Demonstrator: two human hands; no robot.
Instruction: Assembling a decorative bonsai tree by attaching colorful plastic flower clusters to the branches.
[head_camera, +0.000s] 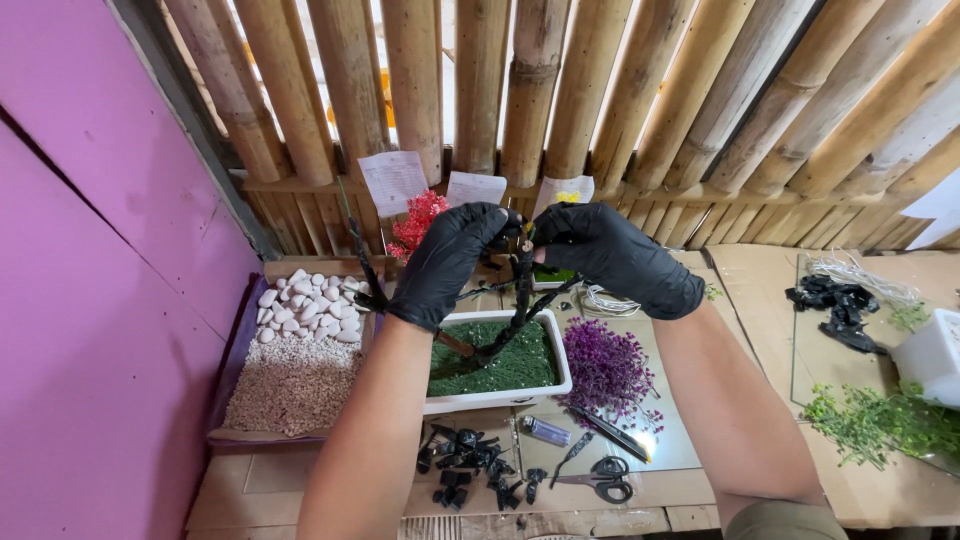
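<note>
Near the bench's front edge lie scissors (600, 482). Beyond, a white planter (498, 400) holds a dark trunk (520, 300) rising near-upright; left hand (447, 262) and right hand (612, 255) both pinch its top, equally close.

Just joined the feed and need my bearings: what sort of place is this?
Probably a small craft bench for making miniature artificial trees: a white planter of green moss, a tray of pebbles and gravel, scissors, all against a bamboo wall.
</note>
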